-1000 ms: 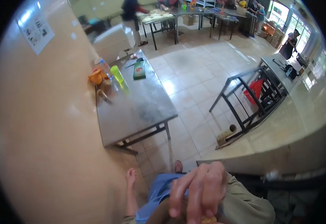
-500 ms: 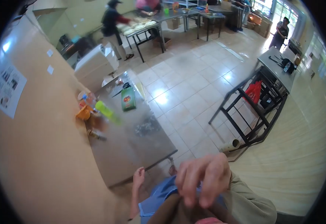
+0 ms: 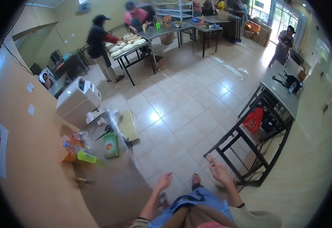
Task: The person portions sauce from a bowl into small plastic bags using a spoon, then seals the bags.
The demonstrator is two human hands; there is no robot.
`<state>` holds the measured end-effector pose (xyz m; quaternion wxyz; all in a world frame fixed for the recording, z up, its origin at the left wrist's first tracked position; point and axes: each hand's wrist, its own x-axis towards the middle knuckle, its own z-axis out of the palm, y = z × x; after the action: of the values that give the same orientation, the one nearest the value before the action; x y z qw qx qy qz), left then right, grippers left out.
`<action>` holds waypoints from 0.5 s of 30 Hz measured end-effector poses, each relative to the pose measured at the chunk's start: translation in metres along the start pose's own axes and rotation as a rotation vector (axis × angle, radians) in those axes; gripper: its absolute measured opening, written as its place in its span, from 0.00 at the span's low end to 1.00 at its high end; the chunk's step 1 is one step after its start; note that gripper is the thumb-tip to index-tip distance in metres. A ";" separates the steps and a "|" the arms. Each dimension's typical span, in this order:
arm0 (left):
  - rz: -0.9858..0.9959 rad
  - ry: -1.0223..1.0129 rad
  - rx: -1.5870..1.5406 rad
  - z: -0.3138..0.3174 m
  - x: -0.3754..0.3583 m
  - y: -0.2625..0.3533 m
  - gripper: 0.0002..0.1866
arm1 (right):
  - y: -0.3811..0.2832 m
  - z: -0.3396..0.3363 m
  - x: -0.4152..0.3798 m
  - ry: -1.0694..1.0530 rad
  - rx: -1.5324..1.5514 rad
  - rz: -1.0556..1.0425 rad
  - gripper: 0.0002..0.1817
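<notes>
The left hand [image 3: 164, 181] and right hand [image 3: 219, 173] are bare. The left sleeve [image 3: 138, 223] and the looser right sleeve [image 3: 254, 217] are khaki; a narrow dark band [image 3: 241, 205] rings each opening. A blue apron [image 3: 213, 205] bears a dark strip [image 3: 188, 198]. Brown cloth [image 3: 190, 217] drapes in folds, with something pink [image 3: 210, 225] at the bottom edge.

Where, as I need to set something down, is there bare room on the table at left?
The near part of the table looks bare, bordered by the green box and small brown item. Farther along the wall it is crowded: green cup, clear bottle, orange item.
</notes>
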<state>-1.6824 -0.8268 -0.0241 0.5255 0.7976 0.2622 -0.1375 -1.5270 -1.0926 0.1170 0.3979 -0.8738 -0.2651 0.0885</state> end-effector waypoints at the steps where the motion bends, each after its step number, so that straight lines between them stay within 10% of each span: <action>1: -0.009 -0.038 0.044 0.013 0.014 -0.003 0.20 | 0.015 -0.012 0.016 0.068 -0.018 -0.068 0.16; 8: -0.172 0.122 -0.102 0.049 0.042 -0.061 0.20 | 0.082 -0.047 0.167 -0.319 -0.217 -0.012 0.19; 15: -0.850 0.416 -0.272 0.028 0.011 -0.118 0.15 | 0.096 0.026 0.310 -0.563 0.151 -0.026 0.21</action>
<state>-1.7383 -0.8132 -0.1310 0.4587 0.5548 0.6794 -0.1423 -1.2379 -0.9623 0.0461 0.3737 -0.7793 -0.3691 0.3418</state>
